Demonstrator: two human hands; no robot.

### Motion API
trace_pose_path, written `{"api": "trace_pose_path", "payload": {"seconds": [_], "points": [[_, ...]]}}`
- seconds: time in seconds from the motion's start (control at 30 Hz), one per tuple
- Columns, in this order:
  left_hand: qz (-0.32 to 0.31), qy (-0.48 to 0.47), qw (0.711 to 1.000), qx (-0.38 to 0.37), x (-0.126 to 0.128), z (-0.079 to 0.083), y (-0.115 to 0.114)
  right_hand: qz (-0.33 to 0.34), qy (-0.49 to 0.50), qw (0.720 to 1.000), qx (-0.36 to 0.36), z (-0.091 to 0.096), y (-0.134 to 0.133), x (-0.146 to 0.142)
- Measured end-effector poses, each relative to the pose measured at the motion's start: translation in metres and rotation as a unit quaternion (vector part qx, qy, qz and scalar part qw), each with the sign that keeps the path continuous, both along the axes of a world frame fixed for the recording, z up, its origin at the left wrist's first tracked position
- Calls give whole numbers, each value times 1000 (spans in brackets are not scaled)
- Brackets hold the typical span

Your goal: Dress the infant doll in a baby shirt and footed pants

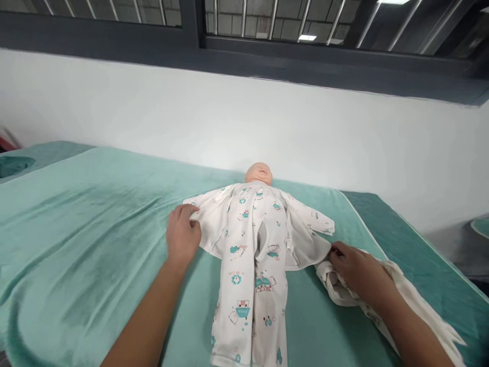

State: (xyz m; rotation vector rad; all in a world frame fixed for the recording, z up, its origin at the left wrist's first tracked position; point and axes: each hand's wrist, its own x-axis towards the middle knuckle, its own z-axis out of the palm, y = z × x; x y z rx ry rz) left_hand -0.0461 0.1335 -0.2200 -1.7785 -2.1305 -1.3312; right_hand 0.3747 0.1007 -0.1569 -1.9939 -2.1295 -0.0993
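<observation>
A baby doll (259,174) lies face up on the bed, its head toward the wall. Over its body is a white baby shirt (244,214) printed with teal and pink figures, its front flaps spread to both sides. White printed baby trousers (239,285) cover the middle and run toward me. My left hand (184,232) is closed on the shirt's left side, near the sleeve's end. With thumb and fingers, my right hand (353,265) pinches the corner of the right flap. Beneath my right wrist lies a crumpled white cloth (414,298), partly hidden by the arm.
A light teal blanket (95,229) covers the bed, with a darker teal cover (412,239) showing at the right. A white wall (171,112) rises behind the doll's head. Above it runs a dark window frame (244,58) with metal bars behind.
</observation>
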Motion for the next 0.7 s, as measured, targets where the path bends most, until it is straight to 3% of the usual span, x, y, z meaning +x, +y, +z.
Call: {"api": "trace_pose_path", "payload": {"seconds": [0.1,0.17,0.23,0.33,0.47,0.57,0.7], "points": [[-44,61,997,25,20,16,17,30,18,999,25,11,10,-24],[-84,101,991,5,36,27,37,56,57,992,97,19,22,-59],[-125,138,982,-21,48,34,60,130,124,977,114,26,40,-103],[-156,160,972,-75,54,35,89,245,174,951,72,35,80,-173],[-135,184,963,-140,43,29,107,196,38,979,-29,45,134,-239],[-91,175,963,-184,31,29,110,179,-63,978,-91,48,155,-255],[-46,127,964,-229,20,33,113,198,-104,970,-100,47,157,-240]]}}
